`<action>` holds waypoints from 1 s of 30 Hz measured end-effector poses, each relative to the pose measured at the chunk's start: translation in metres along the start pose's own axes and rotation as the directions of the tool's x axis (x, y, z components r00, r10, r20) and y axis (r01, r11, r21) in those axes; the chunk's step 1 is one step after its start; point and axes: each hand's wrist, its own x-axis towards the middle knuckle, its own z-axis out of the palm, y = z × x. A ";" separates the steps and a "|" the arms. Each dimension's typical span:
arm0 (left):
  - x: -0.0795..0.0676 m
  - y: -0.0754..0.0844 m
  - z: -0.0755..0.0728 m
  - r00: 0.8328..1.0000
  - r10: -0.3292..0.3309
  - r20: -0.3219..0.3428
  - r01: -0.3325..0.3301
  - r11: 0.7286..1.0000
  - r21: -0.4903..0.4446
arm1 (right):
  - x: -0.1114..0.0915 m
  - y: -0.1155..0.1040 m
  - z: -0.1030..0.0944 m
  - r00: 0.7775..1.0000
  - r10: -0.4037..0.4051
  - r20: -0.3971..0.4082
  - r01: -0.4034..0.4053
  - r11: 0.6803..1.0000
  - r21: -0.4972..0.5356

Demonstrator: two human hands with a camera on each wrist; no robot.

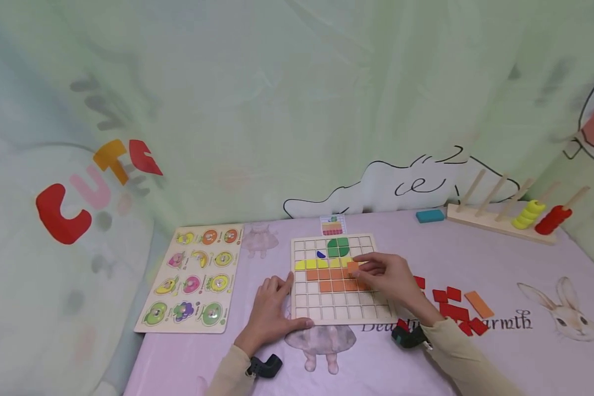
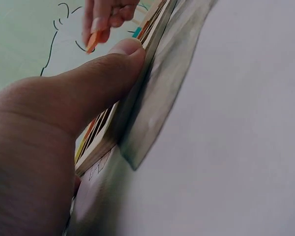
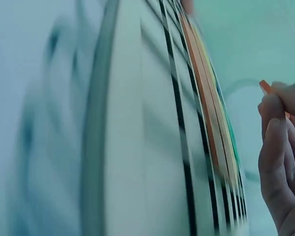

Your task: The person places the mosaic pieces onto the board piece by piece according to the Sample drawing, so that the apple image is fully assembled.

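Observation:
A wooden grid board (image 1: 334, 320) lies in front of me in the head view, with yellow, orange, green and blue tiles in its upper and middle rows. My left hand (image 1: 269, 313) braces its near left corner, fingers by the left edge and thumb (image 2: 103, 78) along the front edge. Above the right half of the board, my right hand (image 1: 391, 278) pinches a small orange tile (image 1: 353, 268) between thumb and fingers. In the right wrist view that tile (image 3: 265, 87) stands clear of the board surface, only its end showing past the fingertips.
Several red tiles (image 1: 454, 312) and a longer orange tile (image 1: 479, 304) lie right of the board. Behind it is a small pattern card (image 1: 333, 225). A fruit puzzle board (image 1: 190, 327) lies left; a teal block (image 1: 429, 216) and a peg stand (image 1: 500, 224) with rings stand back right.

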 end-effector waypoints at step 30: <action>0.000 -0.001 0.000 0.999 -0.021 0.030 0.020 1.000 0.023 | 0.019 -0.035 0.073 0.968 -0.186 0.168 0.219 0.953 -0.209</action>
